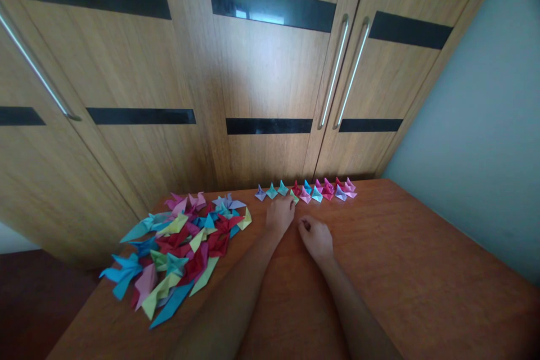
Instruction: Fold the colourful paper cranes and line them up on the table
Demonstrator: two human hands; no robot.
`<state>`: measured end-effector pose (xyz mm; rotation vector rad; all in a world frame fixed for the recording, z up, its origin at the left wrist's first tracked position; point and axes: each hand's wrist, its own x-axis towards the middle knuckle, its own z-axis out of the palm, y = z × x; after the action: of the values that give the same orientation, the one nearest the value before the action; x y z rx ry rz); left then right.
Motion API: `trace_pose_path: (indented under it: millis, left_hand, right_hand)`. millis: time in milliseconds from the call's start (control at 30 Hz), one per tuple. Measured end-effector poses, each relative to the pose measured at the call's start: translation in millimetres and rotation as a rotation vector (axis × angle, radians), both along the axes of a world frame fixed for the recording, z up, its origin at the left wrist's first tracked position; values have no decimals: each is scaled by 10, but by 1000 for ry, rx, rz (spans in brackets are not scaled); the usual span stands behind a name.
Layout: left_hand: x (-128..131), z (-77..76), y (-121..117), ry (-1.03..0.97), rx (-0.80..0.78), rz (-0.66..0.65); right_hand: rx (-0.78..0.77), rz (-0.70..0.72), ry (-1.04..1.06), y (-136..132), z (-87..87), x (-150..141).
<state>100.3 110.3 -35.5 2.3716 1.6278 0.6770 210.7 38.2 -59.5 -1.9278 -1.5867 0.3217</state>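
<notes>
Folded paper cranes stand in two short rows along the table's back edge, among them a pink crane (305,195) and a teal crane (282,188). At the front row's left end, my left hand (280,215) has its fingers closed on a small light green paper crane (294,197), partly hidden by them. My right hand (317,237) rests on the table a little nearer to me, fingers curled in, with nothing visible in them. To the left of my left hand lies a heap of loose paper cranes (181,236) in red, pink, blue, yellow and green.
The brown wooden table (400,270) reaches back to a wooden wardrobe (261,79) with dark strips and metal handles (334,73). A pale wall (472,124) borders the table on the right. Dark floor (29,298) shows beyond its left edge.
</notes>
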Motion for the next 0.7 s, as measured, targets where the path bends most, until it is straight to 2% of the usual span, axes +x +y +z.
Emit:
trace_pose_path:
  millis: [500,700]
  left_hand:
    - [66,-9,-25,-24,-43,47]
    - [-60,-16,-194,-126,-38,24]
  right_hand:
    - [5,9,7,11,-17,18]
    - [15,16,23,17,-26,30]
